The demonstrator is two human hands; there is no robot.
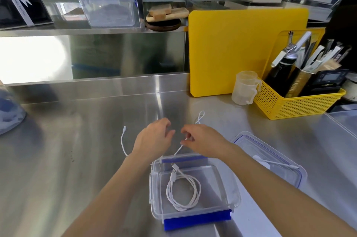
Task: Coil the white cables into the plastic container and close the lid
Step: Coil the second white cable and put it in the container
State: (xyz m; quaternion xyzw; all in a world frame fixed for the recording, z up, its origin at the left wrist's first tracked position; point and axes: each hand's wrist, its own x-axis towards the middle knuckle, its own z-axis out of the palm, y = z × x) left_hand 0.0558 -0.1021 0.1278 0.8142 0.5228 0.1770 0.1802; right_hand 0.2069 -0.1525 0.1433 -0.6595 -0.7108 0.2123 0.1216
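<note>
Steel surface [96, 159] carries the open plastic container [228, 184] close to the person, lid [286, 159] set off just beside it on the right, likely so both stay in reach for closing; one coiled cable [183, 192] already lies inside. Both hands work just beyond the container's far rim: right hand [204, 142] has its fingers pinched together on the loose white cable [177, 151], probably to feed it for winding. Left hand [152, 138] hovers beside it, fingers curled and apart, gripping nothing I can see; one cable end [123, 140] trails left on the steel.
</note>
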